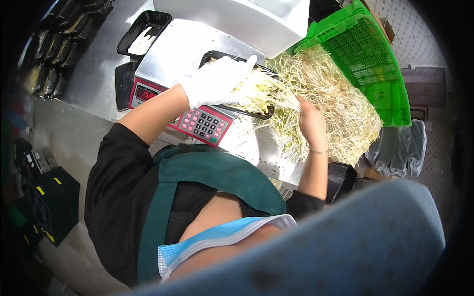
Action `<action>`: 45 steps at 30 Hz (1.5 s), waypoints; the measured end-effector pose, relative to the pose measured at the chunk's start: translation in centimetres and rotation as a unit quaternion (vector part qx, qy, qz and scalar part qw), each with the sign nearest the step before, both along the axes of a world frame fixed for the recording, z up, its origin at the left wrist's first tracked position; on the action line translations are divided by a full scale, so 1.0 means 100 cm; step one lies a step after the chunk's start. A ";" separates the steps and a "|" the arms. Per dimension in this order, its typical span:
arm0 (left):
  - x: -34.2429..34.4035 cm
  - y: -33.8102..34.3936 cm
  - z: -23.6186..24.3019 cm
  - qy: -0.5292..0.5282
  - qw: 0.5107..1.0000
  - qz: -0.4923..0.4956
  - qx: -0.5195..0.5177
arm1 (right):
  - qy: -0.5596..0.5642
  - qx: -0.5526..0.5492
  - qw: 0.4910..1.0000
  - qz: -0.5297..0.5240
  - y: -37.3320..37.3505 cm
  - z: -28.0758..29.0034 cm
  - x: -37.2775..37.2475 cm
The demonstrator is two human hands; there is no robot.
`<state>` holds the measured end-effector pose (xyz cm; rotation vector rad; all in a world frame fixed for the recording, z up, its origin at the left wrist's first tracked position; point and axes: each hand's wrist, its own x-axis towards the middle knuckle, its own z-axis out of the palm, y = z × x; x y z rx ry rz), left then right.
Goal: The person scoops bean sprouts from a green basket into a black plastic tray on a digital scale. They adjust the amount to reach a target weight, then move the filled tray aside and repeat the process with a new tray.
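Note:
In a white glove, my left hand (pixel 215 81) lies over a black plastic tray (pixel 261 115) and grips the pale bean sprouts (pixel 256 89) in it. One gloved finger points up and to the right; the undersides of the others are hidden. The tray rests on the metal plate of a red digital scale (pixel 185 123). Just right of the tray, my bare right hand (pixel 312 121) is closed on the ends of some sprouts, with strands stretching between both hands. A large heap of sprouts (pixel 340 108) touches the right hand's far side.
A green crate (pixel 395 93) lies tipped behind the heap. At the back stands a white box (pixel 232 22). Left of the scale are a phone (pixel 124 86) and a black tray (pixel 163 19) holding a white glove (pixel 142 43). Stacked filled trays (pixel 61 47) stand far left.

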<state>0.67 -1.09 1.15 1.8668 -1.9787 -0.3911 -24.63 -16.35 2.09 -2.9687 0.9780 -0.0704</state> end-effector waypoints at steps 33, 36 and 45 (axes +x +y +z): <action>-0.010 0.007 -0.031 -0.046 0.987 0.018 -0.156 | -0.014 0.020 0.981 0.194 0.023 0.021 0.054; -0.011 0.008 -0.010 0.024 0.998 0.037 -0.048 | -0.069 0.147 0.976 0.144 0.023 0.015 0.056; -0.011 0.011 -0.020 -0.071 0.993 0.038 -0.083 | -0.300 0.242 0.916 -0.110 -0.014 -0.012 -0.037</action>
